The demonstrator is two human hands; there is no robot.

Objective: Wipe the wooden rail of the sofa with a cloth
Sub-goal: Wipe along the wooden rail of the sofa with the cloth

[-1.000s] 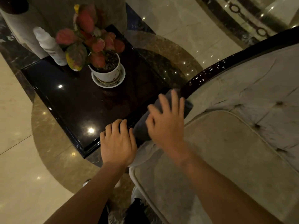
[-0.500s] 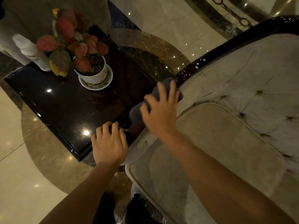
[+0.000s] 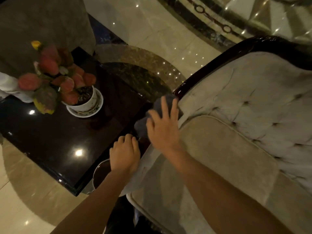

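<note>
Where glossy rail (image 3: 199, 76) curves, cloth (image 3: 162, 105) bunches.

Light: dim and warm.
Glare: bright pinpoint reflections on the marble floor (image 3: 168, 39) and a round glint on the glossy dark worktop (image 3: 78, 152).
Blur: right hand (image 3: 163, 129) smeared by motion; the plant (image 3: 55, 78) soft.
Edges: wide-angle bending of the sofa rail (image 3: 219, 59).

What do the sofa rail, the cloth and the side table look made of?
Sofa rail: dark wood by the look, with glossy lacquer; sharp light glints run along it.
Cloth: soft grey fabric, matte, bunched under the right hand; the exact weave is too blurred to tell.
Side table: near-black polished top, mirror-like; wood or stone, unclear.
</note>
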